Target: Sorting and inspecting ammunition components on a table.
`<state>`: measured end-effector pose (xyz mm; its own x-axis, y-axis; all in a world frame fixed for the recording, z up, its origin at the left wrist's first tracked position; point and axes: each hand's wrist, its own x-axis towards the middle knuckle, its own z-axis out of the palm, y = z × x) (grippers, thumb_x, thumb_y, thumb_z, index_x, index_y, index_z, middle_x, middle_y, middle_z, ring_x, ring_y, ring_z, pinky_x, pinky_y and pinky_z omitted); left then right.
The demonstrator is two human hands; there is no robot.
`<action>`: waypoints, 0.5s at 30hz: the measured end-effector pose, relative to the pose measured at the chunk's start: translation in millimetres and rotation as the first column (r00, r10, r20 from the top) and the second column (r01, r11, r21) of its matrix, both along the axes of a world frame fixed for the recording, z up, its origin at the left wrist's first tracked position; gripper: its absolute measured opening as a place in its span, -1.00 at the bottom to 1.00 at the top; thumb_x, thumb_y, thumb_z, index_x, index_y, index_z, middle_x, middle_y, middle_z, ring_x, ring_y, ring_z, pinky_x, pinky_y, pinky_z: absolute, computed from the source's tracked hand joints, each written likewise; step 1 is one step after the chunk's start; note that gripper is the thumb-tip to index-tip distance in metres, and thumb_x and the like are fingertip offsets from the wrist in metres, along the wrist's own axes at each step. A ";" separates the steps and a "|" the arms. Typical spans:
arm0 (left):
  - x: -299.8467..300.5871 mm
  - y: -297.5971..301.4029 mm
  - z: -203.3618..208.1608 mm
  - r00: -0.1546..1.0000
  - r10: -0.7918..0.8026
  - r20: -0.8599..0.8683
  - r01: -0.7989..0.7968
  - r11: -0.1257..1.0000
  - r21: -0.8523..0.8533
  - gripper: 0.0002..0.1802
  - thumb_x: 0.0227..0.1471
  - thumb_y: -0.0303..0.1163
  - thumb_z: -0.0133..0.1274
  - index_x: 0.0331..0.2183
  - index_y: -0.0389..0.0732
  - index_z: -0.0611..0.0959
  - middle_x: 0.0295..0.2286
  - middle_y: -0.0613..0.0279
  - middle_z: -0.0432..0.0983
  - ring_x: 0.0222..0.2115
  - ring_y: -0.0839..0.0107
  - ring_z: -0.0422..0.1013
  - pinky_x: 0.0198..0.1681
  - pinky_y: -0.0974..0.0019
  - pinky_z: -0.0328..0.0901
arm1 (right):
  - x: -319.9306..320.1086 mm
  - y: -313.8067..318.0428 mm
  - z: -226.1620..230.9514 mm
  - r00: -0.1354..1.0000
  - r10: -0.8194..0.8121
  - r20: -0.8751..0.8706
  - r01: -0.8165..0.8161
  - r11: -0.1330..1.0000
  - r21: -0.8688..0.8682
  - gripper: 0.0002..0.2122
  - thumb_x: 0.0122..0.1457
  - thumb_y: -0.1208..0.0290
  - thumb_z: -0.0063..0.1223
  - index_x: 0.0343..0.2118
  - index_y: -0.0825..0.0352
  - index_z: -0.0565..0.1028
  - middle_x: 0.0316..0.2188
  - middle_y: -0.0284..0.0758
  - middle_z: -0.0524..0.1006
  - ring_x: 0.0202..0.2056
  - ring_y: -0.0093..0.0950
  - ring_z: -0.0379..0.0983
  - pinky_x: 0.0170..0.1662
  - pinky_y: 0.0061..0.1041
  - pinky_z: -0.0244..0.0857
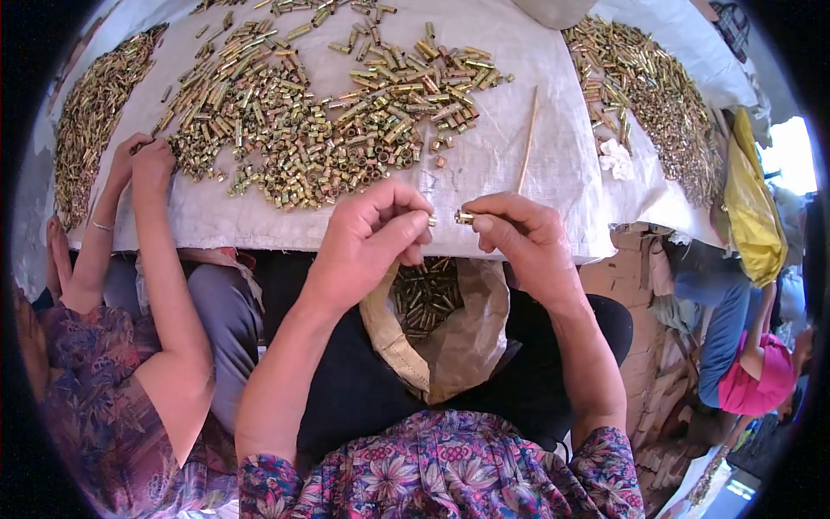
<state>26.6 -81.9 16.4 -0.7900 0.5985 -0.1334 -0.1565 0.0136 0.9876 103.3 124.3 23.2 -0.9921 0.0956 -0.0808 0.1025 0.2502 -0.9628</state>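
Observation:
My left hand [372, 233] is closed in a pinch at the table's near edge, with a small brass-coloured metal piece [431, 221] showing at its fingertips. Facing it a short gap away, my right hand [525, 235] pinches a short brass-coloured metal sleeve [464, 217] between thumb and forefinger. The two pieces are apart. Below my hands, an open paper-lined sack [474, 350] rests between my legs and holds many slim metal tubes [425, 298]. On the sheet beyond my left hand lies a pile of short metal sleeves [320, 147], mixed with longer tubes [402, 130].
The table has a white woven sheet [562, 190] with a thin wooden stick [529, 143] on it. More metal-part heaps lie at far left [104, 121] and right [657, 95]. A co-worker's hands [151, 160] work at left. A person in pink [761, 372] sits at right, near a yellow bag [754, 199].

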 end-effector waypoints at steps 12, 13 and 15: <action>18.5 5.8 -1.3 0.967 -0.087 0.240 0.020 0.963 0.269 -0.87 0.17 -0.39 0.02 -0.28 -0.26 0.53 -0.51 0.30 0.51 -0.54 0.64 0.42 -0.44 0.55 0.35 | 16.5 -12.1 -3.3 0.999 0.011 -0.034 -0.016 0.991 -0.130 -0.85 0.15 0.53 0.12 -0.22 0.44 0.54 -0.44 -0.39 0.54 -0.44 -0.66 0.42 -0.33 -0.65 0.32; 19.6 6.3 -1.6 0.967 -0.079 0.242 0.011 0.963 0.268 -0.86 0.17 -0.38 0.03 -0.30 -0.25 0.53 -0.51 0.31 0.51 -0.55 0.64 0.41 -0.44 0.55 0.35 | 16.9 -12.7 -3.8 0.999 0.003 -0.052 -0.010 0.991 -0.135 -0.85 0.15 0.54 0.12 -0.23 0.43 0.52 -0.45 -0.39 0.54 -0.44 -0.66 0.42 -0.33 -0.65 0.32; 21.7 6.9 -3.3 0.967 -0.070 0.245 0.002 0.964 0.266 -0.86 0.17 -0.37 0.04 -0.32 -0.24 0.52 -0.52 0.31 0.50 -0.55 0.64 0.41 -0.45 0.55 0.35 | 19.3 -13.9 -5.4 0.998 -0.005 -0.069 -0.005 0.990 -0.140 -0.86 0.14 0.54 0.13 -0.24 0.43 0.51 -0.46 -0.39 0.53 -0.43 -0.66 0.43 -0.33 -0.65 0.32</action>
<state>48.3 -75.0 13.1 -0.7283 0.6665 -0.1592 -0.4033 -0.2292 0.8859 122.6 110.5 17.8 -0.9958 0.0879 -0.0247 0.0346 0.1124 -0.9931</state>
